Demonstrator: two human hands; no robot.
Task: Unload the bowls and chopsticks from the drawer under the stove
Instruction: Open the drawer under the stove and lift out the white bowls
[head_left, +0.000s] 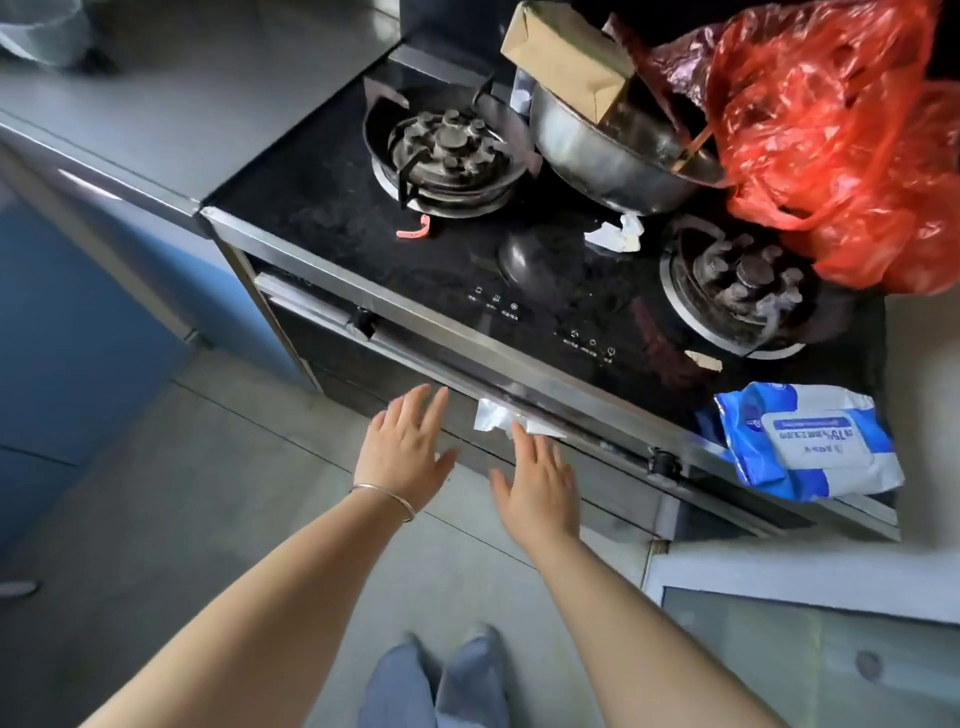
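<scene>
Head view looks down on a black gas stove (467, 270) set into a grey counter (156, 104), with both bare arms stretched toward the stove's front. The left hand (402, 452) and the right hand (540, 488) hover with fingers straight and spread, holding nothing, just in front of the drawer (519, 441) under the stove. The drawer looks closed, or at most barely ajar, so the bowls and chopsticks are hidden inside it and I cannot tell how they lie. A crumpled scrap of white paper (498, 418) is caught at the drawer's upper edge, right by the right fingertips.

On the stove top stand a steel pot (597, 150) holding a brown paper package (566, 57), and a red plastic bag (831, 130) that slumps over the right burner. A blue pack of wet wipes (805, 447) overhangs the front edge at the right, above the drawer.

The risks, as I judge them: a sharp pull could shake the stove front and tip the overhanging wipes down into the drawer or onto the floor. The paper scrap may jam the drawer or fall in among the bowls. A hard yank could also slide stacked bowls together and chip them.
</scene>
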